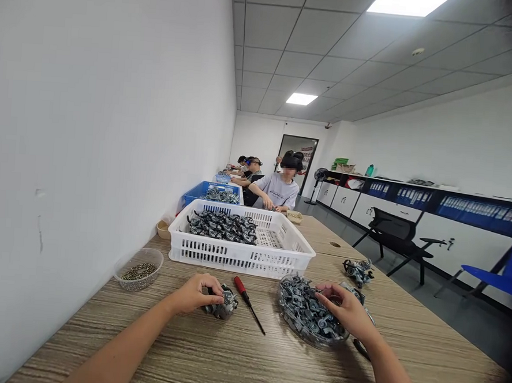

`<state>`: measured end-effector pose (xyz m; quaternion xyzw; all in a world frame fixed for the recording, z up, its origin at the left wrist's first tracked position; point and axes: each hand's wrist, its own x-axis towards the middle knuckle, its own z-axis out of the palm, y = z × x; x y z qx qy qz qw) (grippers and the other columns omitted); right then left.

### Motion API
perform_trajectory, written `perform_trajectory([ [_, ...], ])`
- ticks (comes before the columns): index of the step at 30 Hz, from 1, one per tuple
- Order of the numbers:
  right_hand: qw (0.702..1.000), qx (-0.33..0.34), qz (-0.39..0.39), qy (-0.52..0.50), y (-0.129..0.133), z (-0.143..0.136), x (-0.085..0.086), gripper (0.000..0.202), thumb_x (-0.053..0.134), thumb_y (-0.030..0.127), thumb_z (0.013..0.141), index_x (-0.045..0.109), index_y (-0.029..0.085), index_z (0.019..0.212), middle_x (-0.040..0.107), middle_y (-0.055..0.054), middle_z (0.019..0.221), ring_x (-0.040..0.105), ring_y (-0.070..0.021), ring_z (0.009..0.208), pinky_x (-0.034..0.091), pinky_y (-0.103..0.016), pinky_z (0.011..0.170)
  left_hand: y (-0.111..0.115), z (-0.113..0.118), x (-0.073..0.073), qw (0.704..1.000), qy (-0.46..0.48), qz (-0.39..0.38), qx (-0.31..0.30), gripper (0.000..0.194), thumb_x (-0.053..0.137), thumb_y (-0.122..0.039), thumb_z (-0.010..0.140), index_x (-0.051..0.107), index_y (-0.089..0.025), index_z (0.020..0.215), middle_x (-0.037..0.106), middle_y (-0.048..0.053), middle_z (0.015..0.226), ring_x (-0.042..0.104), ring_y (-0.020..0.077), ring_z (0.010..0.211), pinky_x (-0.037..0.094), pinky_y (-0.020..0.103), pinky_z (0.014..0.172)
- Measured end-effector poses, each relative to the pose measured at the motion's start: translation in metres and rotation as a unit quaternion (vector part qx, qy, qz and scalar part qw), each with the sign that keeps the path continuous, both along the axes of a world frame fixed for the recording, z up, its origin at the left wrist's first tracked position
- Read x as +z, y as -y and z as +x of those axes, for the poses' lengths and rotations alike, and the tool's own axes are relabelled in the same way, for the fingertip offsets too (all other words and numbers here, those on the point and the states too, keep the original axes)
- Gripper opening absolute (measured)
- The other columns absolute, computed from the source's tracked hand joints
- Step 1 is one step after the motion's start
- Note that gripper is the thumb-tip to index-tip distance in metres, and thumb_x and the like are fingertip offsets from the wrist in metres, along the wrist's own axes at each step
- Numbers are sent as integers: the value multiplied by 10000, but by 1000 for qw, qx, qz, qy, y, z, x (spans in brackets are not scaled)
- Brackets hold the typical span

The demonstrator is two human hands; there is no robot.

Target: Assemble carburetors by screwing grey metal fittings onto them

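Observation:
My left hand (200, 295) is closed around a grey cast-metal assembly (223, 305) that looks like a carburetor, resting on the wooden table. Part of it is hidden by my fingers. A screwdriver (249, 304) with a red handle and dark shaft lies just right of it. My right hand (344, 309) reaches over a clear round bowl (291, 326) heaped with small grey metal parts (303, 304). Thumb and forefinger come together at the heap's right side, on what seems to be one small metal part. Behind this hand, more metal assemblies (354, 290) are partly covered.
A white slotted crate (238, 262) with black-and-grey assemblies stands ahead, a blue crate (190, 193) behind it. A clear tub (138, 271) of small brass-coloured pieces sits by the wall. Another assembly (358, 271) lies at right. A co-worker (277, 190) sits at the far end.

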<state>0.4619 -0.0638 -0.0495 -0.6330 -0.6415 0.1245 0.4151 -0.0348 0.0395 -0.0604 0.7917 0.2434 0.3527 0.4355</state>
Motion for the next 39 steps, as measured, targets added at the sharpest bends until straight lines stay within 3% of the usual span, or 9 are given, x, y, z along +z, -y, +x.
perform_trajectory([
  [6, 1000, 6, -2, -30, -2, 7, -4, 714, 724, 840, 825, 776, 182, 1096, 820, -135, 993, 766, -307, 933, 621, -410, 897, 1, 0, 1, 1000, 2, -4, -1, 477, 914, -651, 774, 831, -187, 841, 828, 122, 1025, 757, 286, 1065, 564, 427, 1012],
  [19, 1000, -7, -15, -14, 2, -1, 2, 693, 699, 858, 810, 808, 205, 1014, 823, -135, 980, 759, -318, 921, 617, -393, 848, 3, -1, 6, 1000, -7, -12, -4, 427, 929, -593, 789, 848, -179, 855, 825, 121, 1027, 753, 281, 1070, 566, 395, 1001],
  [31, 1000, -9, -20, -13, 0, 1, -3, 675, 689, 848, 819, 809, 218, 1028, 836, -126, 1012, 776, -322, 949, 629, -406, 900, -2, 1, -2, 1000, 3, -4, -8, 479, 918, -637, 781, 838, -168, 842, 829, 117, 995, 755, 261, 1009, 566, 389, 969],
  [39, 1000, -3, -22, -9, -4, 5, -8, 636, 682, 815, 834, 804, 220, 1025, 834, -117, 999, 771, -312, 934, 625, -396, 893, 0, 0, 1, 1000, -5, -3, -9, 473, 918, -632, 784, 838, -168, 833, 826, 116, 981, 757, 262, 997, 562, 390, 974],
])
